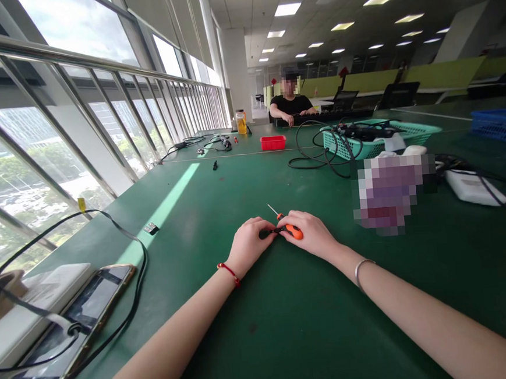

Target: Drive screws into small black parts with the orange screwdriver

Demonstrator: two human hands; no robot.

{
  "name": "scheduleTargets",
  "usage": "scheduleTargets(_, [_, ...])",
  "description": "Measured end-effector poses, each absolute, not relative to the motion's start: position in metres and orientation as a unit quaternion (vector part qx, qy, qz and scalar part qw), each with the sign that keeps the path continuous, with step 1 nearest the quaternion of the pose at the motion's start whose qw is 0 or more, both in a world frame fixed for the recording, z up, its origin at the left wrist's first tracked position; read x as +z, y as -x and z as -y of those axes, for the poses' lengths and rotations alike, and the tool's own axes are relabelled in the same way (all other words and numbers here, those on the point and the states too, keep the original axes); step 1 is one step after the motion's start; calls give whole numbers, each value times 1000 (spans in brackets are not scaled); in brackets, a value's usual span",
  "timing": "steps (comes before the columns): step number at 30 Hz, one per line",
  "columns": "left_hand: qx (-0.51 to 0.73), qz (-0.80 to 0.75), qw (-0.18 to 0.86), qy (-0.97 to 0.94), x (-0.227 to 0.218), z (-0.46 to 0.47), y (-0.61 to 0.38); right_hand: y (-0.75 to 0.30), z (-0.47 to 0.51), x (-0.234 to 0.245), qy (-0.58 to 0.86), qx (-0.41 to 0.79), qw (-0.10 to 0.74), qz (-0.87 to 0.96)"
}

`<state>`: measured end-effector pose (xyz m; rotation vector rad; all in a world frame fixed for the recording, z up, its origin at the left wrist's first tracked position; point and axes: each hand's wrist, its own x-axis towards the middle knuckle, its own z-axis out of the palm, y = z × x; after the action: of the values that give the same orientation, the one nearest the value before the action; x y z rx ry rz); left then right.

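Watching the head cam feed from my end, here's where things stand. Both hands are together in the middle of the dark green bench [290,327]. The right hand [311,231] is clenched around a small orange-handled screwdriver [292,230], which lies low just over the bench top with its thin metal shaft poking up and away from me. The left hand [251,242] has its fingertips pinched on a small black piece [266,233] right up against the butt of the handle; it's too tiny on my screen to say what it is. As for progress, my read is it's early days: the tip is in free air, not seated in anything, so whatever driving is to be done looks not yet started, and I see nothing finished lying next to the hands. Off to my left there's a smartphone [71,326] with a black cable [130,304] looping round it. Farther back sit a red plastic tray [273,143] and a teal mesh basket [415,130] full of cords, well apart from the hands. Another person [291,105] is busy at the far end.
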<state>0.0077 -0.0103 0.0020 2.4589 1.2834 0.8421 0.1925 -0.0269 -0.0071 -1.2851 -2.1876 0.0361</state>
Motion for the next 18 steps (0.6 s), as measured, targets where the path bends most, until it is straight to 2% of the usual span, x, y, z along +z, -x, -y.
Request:
scheduleTargets(4, [308, -430, 169, -832, 2, 10, -3, -191, 25, -8, 483, 6, 289, 827])
scheduleTargets(18, [338, -433, 243, -800, 2, 9, -2, -189, 27, -4, 491, -15, 255, 833])
